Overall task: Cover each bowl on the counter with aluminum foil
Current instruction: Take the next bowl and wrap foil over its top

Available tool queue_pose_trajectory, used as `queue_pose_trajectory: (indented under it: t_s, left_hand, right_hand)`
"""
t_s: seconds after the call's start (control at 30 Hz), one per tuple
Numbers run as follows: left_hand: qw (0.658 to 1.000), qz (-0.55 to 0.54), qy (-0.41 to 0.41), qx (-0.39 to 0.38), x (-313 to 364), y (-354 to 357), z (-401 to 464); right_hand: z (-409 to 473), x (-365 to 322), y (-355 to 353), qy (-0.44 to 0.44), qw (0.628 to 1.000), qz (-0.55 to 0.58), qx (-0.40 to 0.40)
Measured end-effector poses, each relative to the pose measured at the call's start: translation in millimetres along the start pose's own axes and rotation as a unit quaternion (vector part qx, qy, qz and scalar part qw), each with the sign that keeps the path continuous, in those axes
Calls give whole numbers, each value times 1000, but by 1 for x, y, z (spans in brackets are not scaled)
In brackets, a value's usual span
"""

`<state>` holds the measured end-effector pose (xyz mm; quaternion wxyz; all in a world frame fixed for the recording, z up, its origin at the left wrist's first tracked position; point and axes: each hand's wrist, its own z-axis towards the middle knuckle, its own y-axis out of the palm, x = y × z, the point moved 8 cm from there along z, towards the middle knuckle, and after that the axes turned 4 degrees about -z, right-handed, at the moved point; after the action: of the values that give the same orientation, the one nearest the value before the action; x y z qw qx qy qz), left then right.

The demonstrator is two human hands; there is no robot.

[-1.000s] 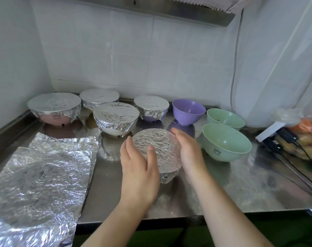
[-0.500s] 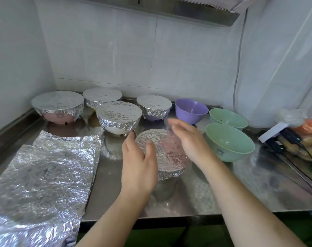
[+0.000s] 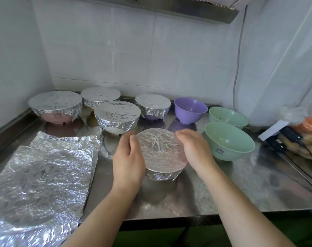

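your left hand (image 3: 129,164) and right hand (image 3: 194,150) cup opposite sides of the foil-covered bowl (image 3: 162,154) between them, fingers curled against its rim, near the front of the steel worktop (image 3: 240,189). its foil top is crinkled and tight, edges folded down. spare foil sheets (image 3: 41,179) lie left; a purple bowl (image 3: 190,110) stands uncovered behind.
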<state>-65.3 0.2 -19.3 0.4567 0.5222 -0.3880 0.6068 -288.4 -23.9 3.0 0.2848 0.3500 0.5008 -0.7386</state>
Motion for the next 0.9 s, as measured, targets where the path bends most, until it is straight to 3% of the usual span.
queue_pose_trajectory:
  t_s: [0.13, 0.3, 0.6, 0.73, 0.9]
  left_hand:
    - [1000, 3, 1, 12, 2, -7, -3]
    - [999, -28, -29, -5, -6, 11, -12]
    - [970, -209, -107, 67, -19, 17, -18]
    - [962, -227, -124, 81, -27, 20, -16]
    - [965, -217, -125, 79, -31, 22, -12]
  right_hand:
    - [6, -8, -11, -9, 999, -19, 29]
    - [10, 2, 23, 35, 983, 163, -74]
    - [-5, 23, 32, 155, 915, 372, -13]
    - [-9, 23, 35, 175, 891, 419, -11]
    - [-11, 24, 33, 184, 887, 423, 20]
